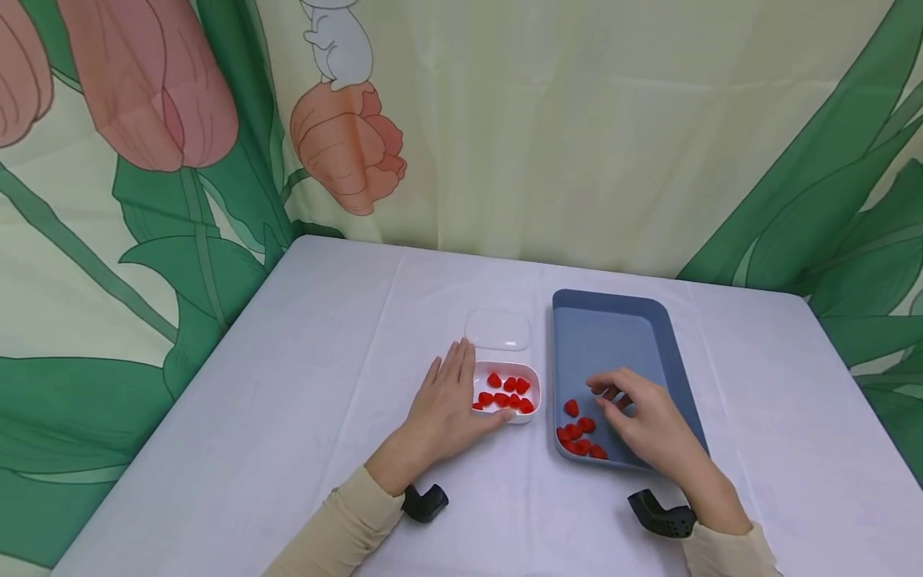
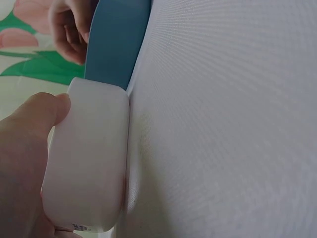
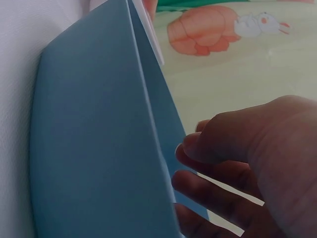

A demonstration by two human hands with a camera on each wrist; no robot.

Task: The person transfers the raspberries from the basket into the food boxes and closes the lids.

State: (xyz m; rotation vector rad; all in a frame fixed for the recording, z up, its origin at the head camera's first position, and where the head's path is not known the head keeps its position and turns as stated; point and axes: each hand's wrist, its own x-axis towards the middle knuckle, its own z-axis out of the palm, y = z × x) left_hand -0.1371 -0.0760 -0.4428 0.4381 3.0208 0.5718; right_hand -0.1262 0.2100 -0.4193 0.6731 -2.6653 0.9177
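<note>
My left hand (image 1: 449, 405) rests against a small white box (image 1: 534, 411). Its straight fingers lie along the left side, and the thumb (image 2: 60, 108) touches the near rim. Several small red berry-shaped pieces (image 1: 510, 385) lie inside the box. Over the blue tray (image 1: 613, 320), my right hand (image 1: 645, 413) hovers with loosely bent fingers, thumb apart from them, and nothing shows between. Just left of its fingertips, more red berry-shaped pieces (image 1: 582, 446) gather in the tray's near left corner. In the right wrist view the tray wall (image 3: 94, 129) stands beside those fingers (image 3: 208, 188).
A clear lid (image 1: 497, 330) lies on the white tablecloth (image 1: 288, 401) just beyond the box. The tray stands right of the box, with a narrow gap between them. Behind the table hangs a curtain (image 1: 541, 144) printed with flowers and a rabbit.
</note>
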